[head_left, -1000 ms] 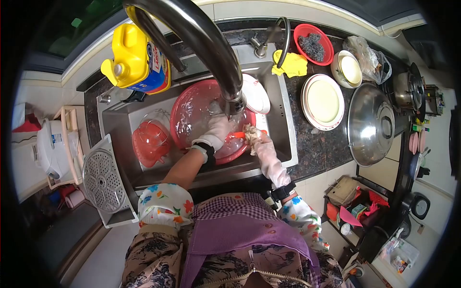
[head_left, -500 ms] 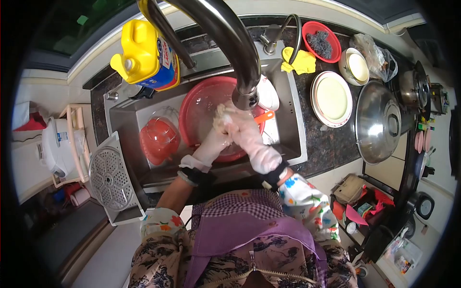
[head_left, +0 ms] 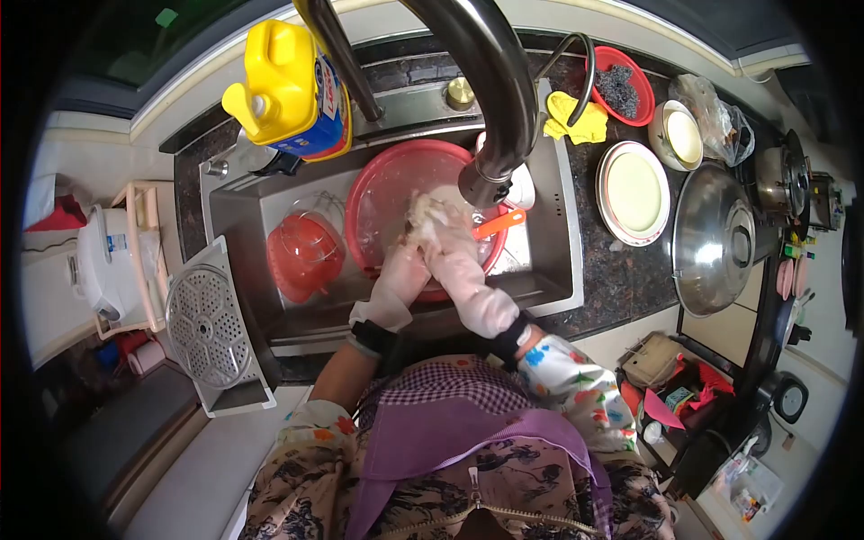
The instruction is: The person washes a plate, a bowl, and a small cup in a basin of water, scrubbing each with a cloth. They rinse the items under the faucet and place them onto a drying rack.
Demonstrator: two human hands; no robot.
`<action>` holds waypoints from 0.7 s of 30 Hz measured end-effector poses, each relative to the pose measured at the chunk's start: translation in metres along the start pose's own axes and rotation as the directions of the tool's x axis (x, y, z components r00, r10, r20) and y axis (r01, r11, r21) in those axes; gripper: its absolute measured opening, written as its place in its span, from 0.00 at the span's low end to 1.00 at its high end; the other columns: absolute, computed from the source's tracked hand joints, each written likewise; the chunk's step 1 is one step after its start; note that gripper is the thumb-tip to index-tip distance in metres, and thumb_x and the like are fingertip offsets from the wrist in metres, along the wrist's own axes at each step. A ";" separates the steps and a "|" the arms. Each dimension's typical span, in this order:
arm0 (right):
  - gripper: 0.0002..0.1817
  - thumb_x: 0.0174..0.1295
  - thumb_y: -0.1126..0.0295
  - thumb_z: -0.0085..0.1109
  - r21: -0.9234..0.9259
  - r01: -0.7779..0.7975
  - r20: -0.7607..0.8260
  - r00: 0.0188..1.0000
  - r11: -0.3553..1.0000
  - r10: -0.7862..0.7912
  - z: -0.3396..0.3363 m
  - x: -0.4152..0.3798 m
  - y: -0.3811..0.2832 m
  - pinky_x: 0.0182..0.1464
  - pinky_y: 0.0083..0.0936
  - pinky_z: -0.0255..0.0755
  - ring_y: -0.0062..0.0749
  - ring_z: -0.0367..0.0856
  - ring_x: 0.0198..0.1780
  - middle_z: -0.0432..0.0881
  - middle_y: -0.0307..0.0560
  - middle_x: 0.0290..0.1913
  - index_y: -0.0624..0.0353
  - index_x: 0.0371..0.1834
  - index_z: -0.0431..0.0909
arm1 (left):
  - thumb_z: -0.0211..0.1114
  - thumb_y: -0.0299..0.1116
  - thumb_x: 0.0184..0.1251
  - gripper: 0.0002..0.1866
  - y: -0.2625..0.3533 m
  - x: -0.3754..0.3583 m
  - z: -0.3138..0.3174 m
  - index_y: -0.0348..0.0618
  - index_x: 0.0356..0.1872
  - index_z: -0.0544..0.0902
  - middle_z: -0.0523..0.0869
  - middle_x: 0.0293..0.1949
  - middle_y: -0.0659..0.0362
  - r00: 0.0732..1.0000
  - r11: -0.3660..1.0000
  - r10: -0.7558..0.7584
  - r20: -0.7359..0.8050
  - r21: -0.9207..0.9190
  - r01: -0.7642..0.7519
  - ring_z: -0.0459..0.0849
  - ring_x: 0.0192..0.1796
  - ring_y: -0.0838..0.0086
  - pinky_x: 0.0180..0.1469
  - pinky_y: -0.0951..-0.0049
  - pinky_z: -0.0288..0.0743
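Both my hands wear thin, translucent gloves and meet over the red basin (head_left: pixel 355 193) in the sink. My left hand (head_left: pixel 403 268) and my right hand (head_left: pixel 453 252) press together around a whitish, crumpled, wet-looking bundle (head_left: pixel 436 214). Its kind is hard to make out, as fingers and blur cover it. Close by my right hand, an orange handle (head_left: pixel 500 223) sticks out over the basin's right rim. Behind it a white dish (head_left: pixel 521 187) stands partly hidden by the faucet (head_left: pixel 489 175), whose spout hangs just above my hands.
Left of the basin lies a red bowl (head_left: pixel 304 270) with something clear on it. A yellow jug (head_left: pixel 288 90) stands behind the sink. To the right are stacked plates (head_left: pixel 633 191), a yellow cloth (head_left: pixel 580 121), a red scourer bowl (head_left: pixel 641 90) and a large metal lid (head_left: pixel 711 243).
The view has shifted slightly, moving the sink a little right in the picture. My hands remain together over the basin, and the whitish bundle shows more between them.
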State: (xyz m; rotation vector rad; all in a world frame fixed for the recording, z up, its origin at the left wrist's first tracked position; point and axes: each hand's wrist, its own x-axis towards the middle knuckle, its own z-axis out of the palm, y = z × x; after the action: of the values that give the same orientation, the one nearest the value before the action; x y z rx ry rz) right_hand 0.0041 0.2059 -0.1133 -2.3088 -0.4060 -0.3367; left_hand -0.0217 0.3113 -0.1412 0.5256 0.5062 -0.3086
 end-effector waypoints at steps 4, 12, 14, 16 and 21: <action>0.14 0.57 0.66 0.54 0.365 -0.764 0.635 0.622 0.532 0.458 0.003 0.051 0.017 0.53 0.34 0.71 0.43 0.78 0.51 0.80 0.53 0.46 0.52 0.47 0.77 | 0.55 0.35 0.69 0.19 0.007 -0.013 -0.003 0.37 0.57 0.69 0.78 0.51 0.56 0.990 0.578 0.080 0.113 0.804 -0.138 0.78 0.51 0.72 0.54 0.70 0.73; 0.09 0.58 0.70 0.52 -0.388 0.114 0.733 0.640 0.914 0.232 0.005 0.081 -0.039 0.43 0.34 0.74 0.45 0.80 0.43 0.82 0.49 0.41 0.54 0.40 0.78 | 0.57 0.31 0.66 0.16 0.025 -0.005 -0.023 0.33 0.52 0.73 0.80 0.47 0.53 0.945 0.759 0.244 0.219 0.563 -0.327 0.80 0.47 0.72 0.48 0.74 0.75; 0.08 0.59 0.70 0.51 -0.292 0.159 0.743 0.658 0.943 0.119 -0.013 0.085 -0.034 0.42 0.33 0.74 0.44 0.80 0.41 0.82 0.48 0.39 0.56 0.38 0.78 | 0.57 0.31 0.66 0.16 0.034 -0.012 -0.022 0.33 0.51 0.74 0.80 0.46 0.54 0.978 0.815 0.175 0.109 0.542 -0.207 0.81 0.46 0.72 0.48 0.75 0.75; 0.08 0.59 0.71 0.50 -0.163 0.170 0.717 0.697 0.972 -0.002 -0.043 0.092 -0.022 0.40 0.32 0.74 0.43 0.81 0.39 0.82 0.48 0.37 0.58 0.36 0.79 | 0.57 0.30 0.66 0.15 0.040 -0.019 -0.015 0.33 0.50 0.75 0.81 0.45 0.54 0.996 0.862 0.092 0.004 0.500 -0.082 0.81 0.46 0.73 0.47 0.75 0.76; 0.10 0.59 0.72 0.47 0.140 0.248 0.357 0.891 0.959 -0.282 -0.150 0.096 0.005 0.38 0.29 0.75 0.41 0.81 0.34 0.82 0.47 0.31 0.62 0.30 0.80 | 0.57 0.30 0.65 0.15 0.053 -0.031 0.009 0.34 0.50 0.75 0.80 0.47 0.54 0.997 0.949 0.081 0.011 0.305 -0.080 0.81 0.48 0.71 0.49 0.73 0.77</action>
State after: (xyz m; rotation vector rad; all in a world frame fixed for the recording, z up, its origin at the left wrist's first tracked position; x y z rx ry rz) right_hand 0.0764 0.1120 0.0199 -2.2260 -0.9156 -0.0013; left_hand -0.0227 0.3549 -0.0975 0.8458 0.4390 -0.3102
